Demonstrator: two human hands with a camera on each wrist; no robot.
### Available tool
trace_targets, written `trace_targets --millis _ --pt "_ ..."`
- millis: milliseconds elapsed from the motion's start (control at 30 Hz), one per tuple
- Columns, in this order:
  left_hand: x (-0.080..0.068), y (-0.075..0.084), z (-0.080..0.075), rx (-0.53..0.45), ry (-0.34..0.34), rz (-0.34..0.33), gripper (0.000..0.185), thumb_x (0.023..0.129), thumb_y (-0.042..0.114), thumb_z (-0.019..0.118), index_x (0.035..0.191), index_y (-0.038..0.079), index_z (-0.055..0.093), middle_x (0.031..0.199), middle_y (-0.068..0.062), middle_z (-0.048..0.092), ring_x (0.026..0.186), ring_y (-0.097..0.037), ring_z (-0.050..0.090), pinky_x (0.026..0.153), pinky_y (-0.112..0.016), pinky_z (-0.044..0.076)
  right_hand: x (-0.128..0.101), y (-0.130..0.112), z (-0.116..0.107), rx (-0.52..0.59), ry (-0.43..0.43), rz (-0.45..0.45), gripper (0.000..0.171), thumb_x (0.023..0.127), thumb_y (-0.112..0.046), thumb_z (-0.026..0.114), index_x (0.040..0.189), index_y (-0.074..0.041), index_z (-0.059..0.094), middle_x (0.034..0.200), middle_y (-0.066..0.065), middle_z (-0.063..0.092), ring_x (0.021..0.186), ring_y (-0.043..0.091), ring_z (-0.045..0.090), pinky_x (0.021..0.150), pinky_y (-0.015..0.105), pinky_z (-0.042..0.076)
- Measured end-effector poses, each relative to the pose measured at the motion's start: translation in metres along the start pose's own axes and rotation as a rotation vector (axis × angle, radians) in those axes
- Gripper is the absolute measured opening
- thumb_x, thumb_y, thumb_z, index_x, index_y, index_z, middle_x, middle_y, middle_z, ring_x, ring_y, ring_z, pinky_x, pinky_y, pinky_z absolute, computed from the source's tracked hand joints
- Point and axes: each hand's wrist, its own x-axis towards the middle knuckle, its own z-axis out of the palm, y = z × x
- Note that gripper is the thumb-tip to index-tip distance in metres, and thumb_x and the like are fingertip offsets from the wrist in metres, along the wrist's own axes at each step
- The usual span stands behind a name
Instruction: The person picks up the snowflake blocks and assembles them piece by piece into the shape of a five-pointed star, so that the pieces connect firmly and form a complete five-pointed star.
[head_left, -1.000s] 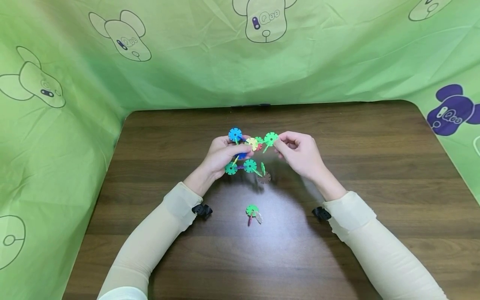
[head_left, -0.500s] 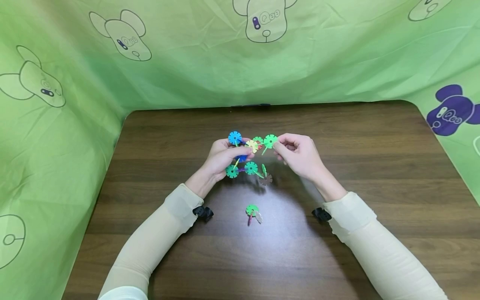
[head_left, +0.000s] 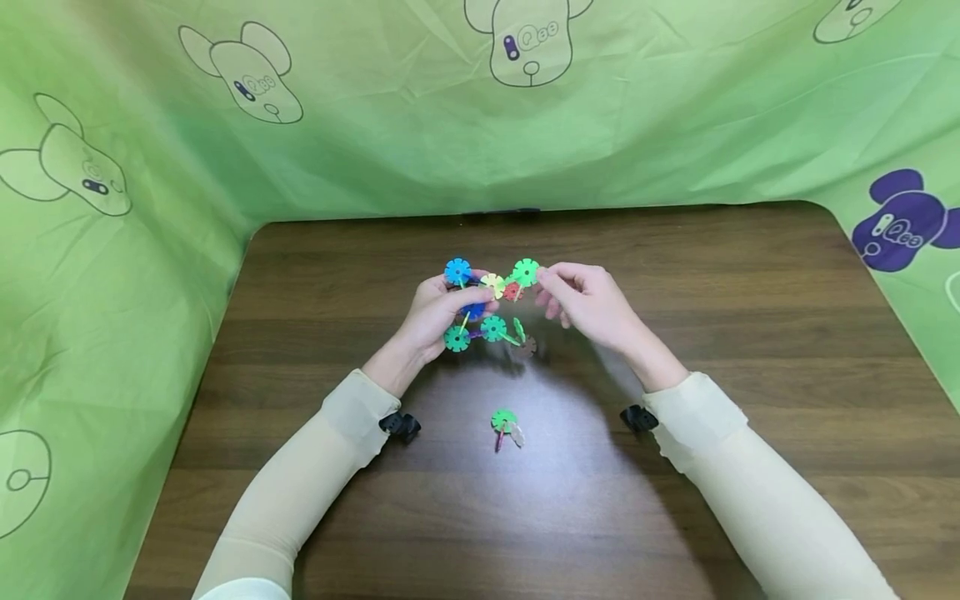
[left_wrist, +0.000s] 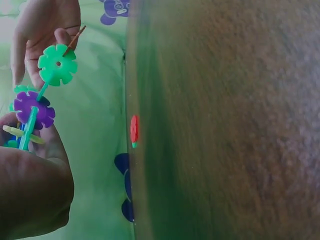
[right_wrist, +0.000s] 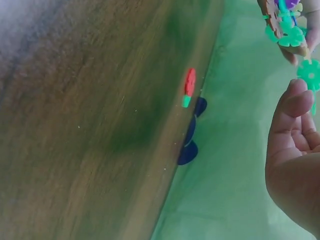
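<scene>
Green cloth backs a dark bench [head_left: 675, 275]. The left hand [head_left: 431, 321] clenches the toy [head_left: 480, 312] above it; the right hand [head_left: 592, 304] pinches the green disc [head_left: 526, 272] at its top, seemingly seating it. Likely next: a firm, aligned push.

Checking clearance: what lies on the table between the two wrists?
In the head view, one small loose cluster topped by a green disc lies on the bare table there.

Left hand [left_wrist: 32, 195] grips disc cluster [left_wrist: 32, 117]; right hand [left_wrist: 45, 30] pinches green disc [left_wrist: 57, 64]; table [left_wrist: 225, 125] alongside.
</scene>
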Motion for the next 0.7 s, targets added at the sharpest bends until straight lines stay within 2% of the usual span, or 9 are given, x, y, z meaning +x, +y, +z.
trace_targets --millis 200,333,433,567,700 --pt "0.0 0.003 -0.004 -0.051 0.075 -0.019 0.033 0.083 0.007 0.072 0.112 0.0 0.059 0.086 -0.013 0.068 0.073 -0.019 0.069 0.071 -0.031 0.056 0.019 0.005 -0.002 -0.195 -0.037 0.055 0.045 0.095 -0.054 0.046 0.097 -0.014 0.066 0.086 0.013 0.067 0.075 0.029 0.064 0.059 0.037 0.05" --pt "0.0 0.005 -0.007 -0.06 0.098 -0.022 0.033 0.083 0.008 0.071 0.113 0.001 0.058 0.084 -0.014 0.067 0.071 -0.019 0.068 0.065 -0.028 0.056 0.033 0.012 0.002 -0.341 -0.059 0.047 0.035 0.096 -0.044 0.051 0.103 -0.013 0.066 0.087 0.007 0.067 0.077 0.022 0.063 0.067 0.037 0.047" --pt "-0.001 0.007 -0.008 -0.076 0.109 -0.023 0.032 0.084 0.008 0.07 0.112 0.002 0.057 0.085 -0.016 0.065 0.07 -0.019 0.066 0.063 -0.027 0.056 0.044 0.021 0.009 -0.498 -0.088 0.014 0.026 0.092 -0.032 0.06 0.11 -0.014 0.066 0.09 0.002 0.067 0.082 0.019 0.062 0.074 0.039 0.047" --pt "-0.001 0.009 -0.009 -0.099 0.115 -0.035 0.031 0.084 0.006 0.069 0.112 0.002 0.055 0.088 -0.016 0.063 0.07 -0.019 0.065 0.064 -0.028 0.057 0.053 0.031 0.019 -0.657 -0.13 -0.029 0.034 0.089 -0.032 0.066 0.118 -0.015 0.064 0.09 0.0 0.066 0.083 0.018 0.061 0.071 0.041 0.048" --pt "-0.001 0.009 -0.009 -0.094 0.119 -0.05 0.032 0.084 0.006 0.068 0.113 0.002 0.054 0.089 -0.014 0.062 0.071 -0.019 0.066 0.066 -0.03 0.057 0.056 0.034 0.024 -0.714 -0.127 -0.056 0.036 0.087 -0.039 0.068 0.117 -0.019 0.066 0.089 0.0 0.061 0.081 0.018 0.058 0.067 0.041 0.047"
